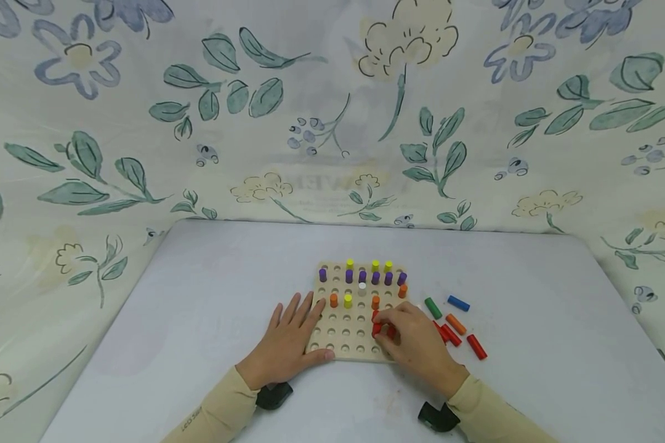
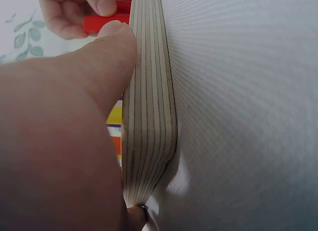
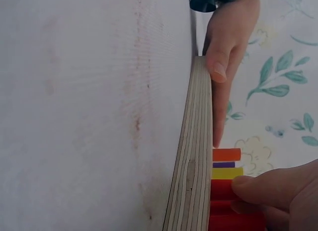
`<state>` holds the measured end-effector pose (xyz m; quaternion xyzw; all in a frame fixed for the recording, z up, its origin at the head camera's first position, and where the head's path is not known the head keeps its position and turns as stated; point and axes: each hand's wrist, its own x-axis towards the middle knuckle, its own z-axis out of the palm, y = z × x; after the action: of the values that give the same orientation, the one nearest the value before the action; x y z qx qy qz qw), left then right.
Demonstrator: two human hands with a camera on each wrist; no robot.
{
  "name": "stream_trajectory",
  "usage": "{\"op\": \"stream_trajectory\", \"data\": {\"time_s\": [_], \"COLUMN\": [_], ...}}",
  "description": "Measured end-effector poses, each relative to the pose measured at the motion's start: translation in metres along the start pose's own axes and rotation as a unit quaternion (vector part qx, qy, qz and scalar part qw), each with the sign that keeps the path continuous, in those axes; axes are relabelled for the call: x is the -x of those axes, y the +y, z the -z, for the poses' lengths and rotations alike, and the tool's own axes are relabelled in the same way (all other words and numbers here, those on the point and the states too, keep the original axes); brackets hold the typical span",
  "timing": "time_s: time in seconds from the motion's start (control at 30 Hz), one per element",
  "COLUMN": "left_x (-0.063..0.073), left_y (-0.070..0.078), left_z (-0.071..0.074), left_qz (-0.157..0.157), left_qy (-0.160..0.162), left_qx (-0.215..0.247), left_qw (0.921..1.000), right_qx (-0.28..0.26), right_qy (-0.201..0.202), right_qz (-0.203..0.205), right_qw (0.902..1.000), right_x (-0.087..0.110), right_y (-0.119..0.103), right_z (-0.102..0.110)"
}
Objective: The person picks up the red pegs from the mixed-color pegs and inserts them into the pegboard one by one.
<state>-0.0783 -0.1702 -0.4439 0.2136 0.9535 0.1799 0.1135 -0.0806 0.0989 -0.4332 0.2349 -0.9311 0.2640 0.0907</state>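
A square wooden pegboard with rows of holes lies on the table. My left hand rests on its left side, fingers spread and straight, thumb at the near edge. Over the right part of the board, my right hand pinches a red peg between thumb and fingers; in the right wrist view that red peg stands at the board's surface. Other red pegs beside it are partly hidden by the fingers. Purple pegs form a row toward the back, with yellow pegs behind and a white peg in front.
Right of the board lie loose pegs: a green peg, a blue peg, an orange peg and several red ones, such as a red peg. A flowered cloth hangs behind the white table.
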Motion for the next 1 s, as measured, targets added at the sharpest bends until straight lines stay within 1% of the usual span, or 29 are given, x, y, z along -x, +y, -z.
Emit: {"op": "stream_trajectory", "data": {"time_s": [0.33,0.7,0.83,1.0], "left_x": [0.0003,-0.0004,-0.0005,-0.0004], "left_y": [0.0002,0.0001,0.0002,0.0008], "left_z": [-0.0006,-0.0011,-0.0007,0.0], "left_qz": [-0.004,-0.004,-0.004,-0.003], "left_qy": [0.004,0.005,0.005,0.004], "left_qx": [-0.002,-0.001,-0.001,-0.001], "left_qw": [1.0,1.0,1.0,1.0], "right_qx": [0.011,0.014,0.0,-0.02], "right_qy": [-0.016,-0.016,-0.018,-0.013], "right_qz": [-0.036,-0.038,-0.034,-0.04], "right_qw": [0.9992,0.999,0.9993,0.9989], "right_x": [0.0007,0.0011,0.0018,0.0029], "right_y": [-0.0021,-0.0011,-0.0015,-0.0017], "right_z": [-0.0001,0.0004,0.0026,0.0065]}}
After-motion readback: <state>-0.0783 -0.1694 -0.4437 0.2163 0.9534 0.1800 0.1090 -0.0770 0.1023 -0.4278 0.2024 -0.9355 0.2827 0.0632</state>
